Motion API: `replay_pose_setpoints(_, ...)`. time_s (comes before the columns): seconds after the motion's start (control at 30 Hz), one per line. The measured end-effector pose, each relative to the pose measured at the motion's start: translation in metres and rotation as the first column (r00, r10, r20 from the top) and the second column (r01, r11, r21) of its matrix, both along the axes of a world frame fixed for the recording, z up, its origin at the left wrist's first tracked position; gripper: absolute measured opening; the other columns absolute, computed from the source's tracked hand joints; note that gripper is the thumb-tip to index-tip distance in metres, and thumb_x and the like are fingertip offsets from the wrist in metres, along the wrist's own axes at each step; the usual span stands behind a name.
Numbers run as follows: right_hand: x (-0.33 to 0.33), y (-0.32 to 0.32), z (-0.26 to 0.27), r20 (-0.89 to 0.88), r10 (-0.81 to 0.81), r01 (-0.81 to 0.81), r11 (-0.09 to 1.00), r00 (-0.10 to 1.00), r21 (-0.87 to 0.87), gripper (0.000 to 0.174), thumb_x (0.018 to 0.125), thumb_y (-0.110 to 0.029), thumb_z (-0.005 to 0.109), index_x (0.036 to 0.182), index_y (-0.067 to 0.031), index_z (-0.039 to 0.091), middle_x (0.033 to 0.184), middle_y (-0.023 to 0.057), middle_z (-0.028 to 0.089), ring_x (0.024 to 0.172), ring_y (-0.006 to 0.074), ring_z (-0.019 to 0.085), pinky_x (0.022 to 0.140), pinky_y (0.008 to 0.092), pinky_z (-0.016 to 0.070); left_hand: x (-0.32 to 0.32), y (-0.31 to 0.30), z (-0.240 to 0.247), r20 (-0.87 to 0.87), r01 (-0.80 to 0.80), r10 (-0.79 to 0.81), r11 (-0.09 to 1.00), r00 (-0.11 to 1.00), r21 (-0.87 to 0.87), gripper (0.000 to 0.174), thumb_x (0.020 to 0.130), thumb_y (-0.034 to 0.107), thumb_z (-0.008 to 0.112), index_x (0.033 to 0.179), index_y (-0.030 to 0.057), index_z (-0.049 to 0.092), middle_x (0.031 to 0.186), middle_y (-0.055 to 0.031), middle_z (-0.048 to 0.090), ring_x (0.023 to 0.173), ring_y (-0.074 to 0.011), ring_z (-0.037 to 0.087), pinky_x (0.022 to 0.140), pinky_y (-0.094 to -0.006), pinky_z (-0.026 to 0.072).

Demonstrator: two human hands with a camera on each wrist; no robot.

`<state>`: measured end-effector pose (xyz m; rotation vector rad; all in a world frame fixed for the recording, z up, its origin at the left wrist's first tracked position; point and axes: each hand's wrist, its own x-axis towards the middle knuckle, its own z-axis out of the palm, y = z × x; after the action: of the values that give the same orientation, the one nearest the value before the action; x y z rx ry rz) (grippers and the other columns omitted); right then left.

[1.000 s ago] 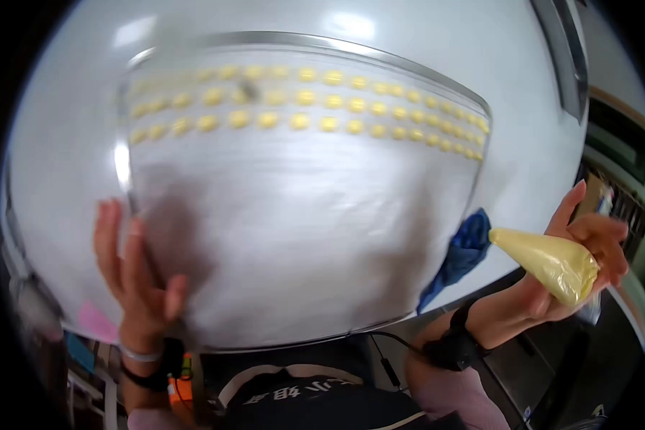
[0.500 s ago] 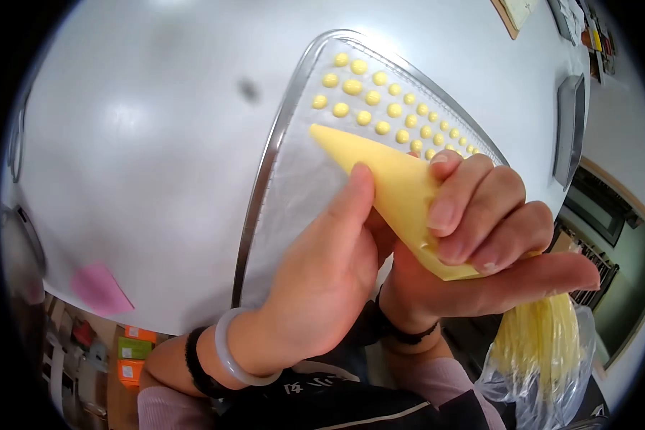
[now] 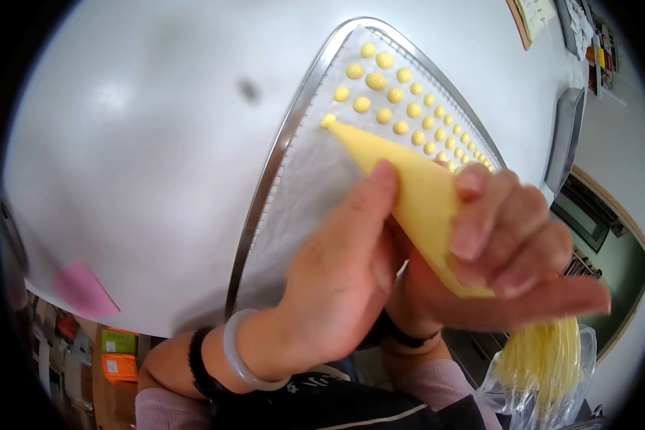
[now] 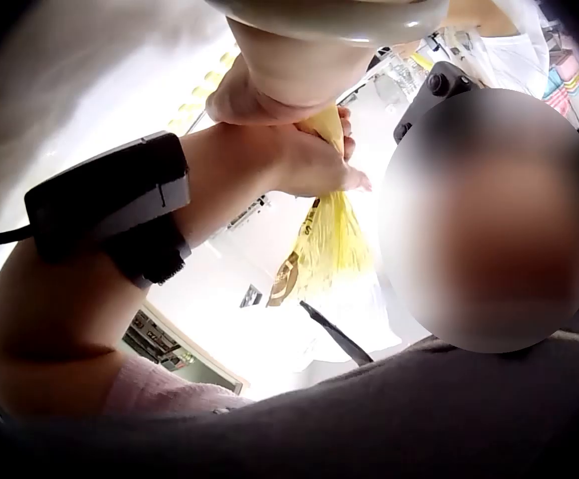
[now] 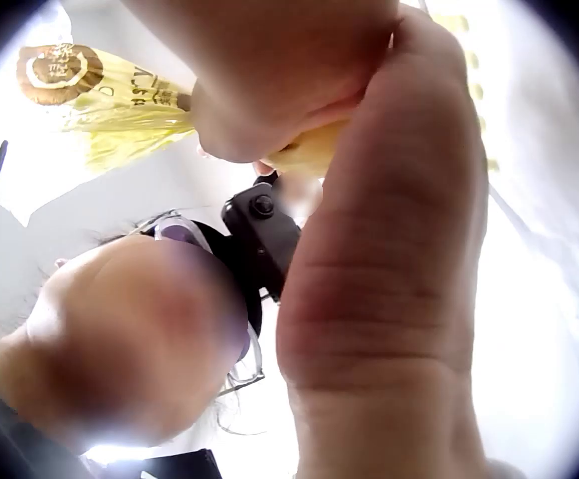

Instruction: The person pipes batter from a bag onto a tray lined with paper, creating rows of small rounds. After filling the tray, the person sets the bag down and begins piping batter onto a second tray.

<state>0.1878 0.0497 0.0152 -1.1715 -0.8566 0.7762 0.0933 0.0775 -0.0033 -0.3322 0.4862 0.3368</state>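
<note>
Both hands (image 3: 337, 276) hold a yellow piping bag (image 3: 424, 197) (its wide end partly hidden).

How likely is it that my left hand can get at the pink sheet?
Probably yes: just the tray rim and table show between your left hand and the pink sheet, though that hand is busy with the piping bag.

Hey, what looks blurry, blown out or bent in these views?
Head view: right hand blurred, baking tray bowed by lens distortion, soft glare on the table; left wrist view: background behind the piping bag washed out; right wrist view: right side nearly white, corners dark.
</note>
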Motion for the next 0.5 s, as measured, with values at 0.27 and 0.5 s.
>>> replay_pose_setpoints(0.27, 0.008, -0.010, 0.003, 0.059, -0.031, 0.032, 0.999, 0.998, -0.021, 0.063, 0.085, -0.057, 0.017, 0.053, -0.0106, 0.044, 0.052, 0.0039, 0.044, 0.059, 0.0172, 0.051, 0.081, 0.0363, 0.0404, 0.011, -0.004, 0.002, 0.066, -0.062, 0.076, 0.981, 0.995, -0.186, 0.042, 0.092, 0.032, 0.030, 0.117, -0.0009, 0.035, 0.115, -0.0091, 0.043, 0.109, -0.0147, 0.038, 0.096, -0.0291, 0.0257)
replay_pose_setpoints(0.5, 0.009, -0.012, 0.002, 0.089, -0.019, 0.016, 0.999, 0.996, 0.031, 0.063, 0.085, -0.057, 0.014, 0.051, -0.0117, 0.040, 0.050, 0.0022, 0.040, 0.054, 0.0163, 0.047, 0.077, 0.0362, 0.0408, 0.011, -0.013, -0.007, 0.139, -0.060, 0.075, 0.992, 0.987, -0.113, 0.044, 0.092, 0.035, 0.027, 0.118, 0.0008, 0.036, 0.114, -0.0086, 0.045, 0.105, -0.0152, 0.042, 0.092, -0.0287, 0.0307)
